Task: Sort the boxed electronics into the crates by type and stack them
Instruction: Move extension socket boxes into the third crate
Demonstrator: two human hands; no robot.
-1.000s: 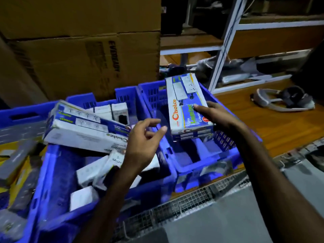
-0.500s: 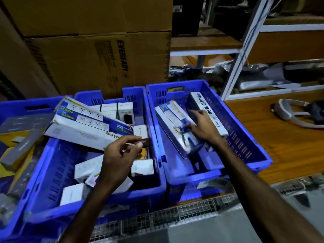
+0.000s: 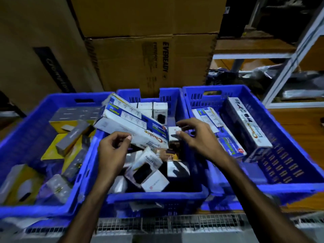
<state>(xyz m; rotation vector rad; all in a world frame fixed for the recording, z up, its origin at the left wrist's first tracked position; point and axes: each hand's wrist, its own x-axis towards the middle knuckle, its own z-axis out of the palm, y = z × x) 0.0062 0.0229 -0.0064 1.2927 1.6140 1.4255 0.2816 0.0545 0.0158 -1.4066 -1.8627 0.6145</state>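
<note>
Three blue crates stand side by side. The middle crate (image 3: pixel 154 196) holds several small white boxes, with a long white-and-blue Choice box (image 3: pixel 126 123) lying tilted across its back left. My left hand (image 3: pixel 112 151) hovers with loosely curled fingers, its thumb tip at that long box's near end. My right hand (image 3: pixel 198 137) reaches over the middle crate and pinches a small white box (image 3: pixel 172 129) between thumb and forefinger. The right crate (image 3: pixel 298 187) holds two long Choice boxes (image 3: pixel 245 127), laid lengthwise. The left crate (image 3: pixel 35 207) holds yellow and grey boxes.
Large cardboard cartons (image 3: pixel 140 64) stand close behind the crates. A white metal shelf frame (image 3: pixel 289 67) rises at the right, over a wooden surface (image 3: pixel 298 123). A wire mesh edge (image 3: pixel 175 223) runs along the front below the crates.
My right hand let go of the long Choice box in the right crate and moved left to the small white box. My left hand stayed by the tilted long box.
</note>
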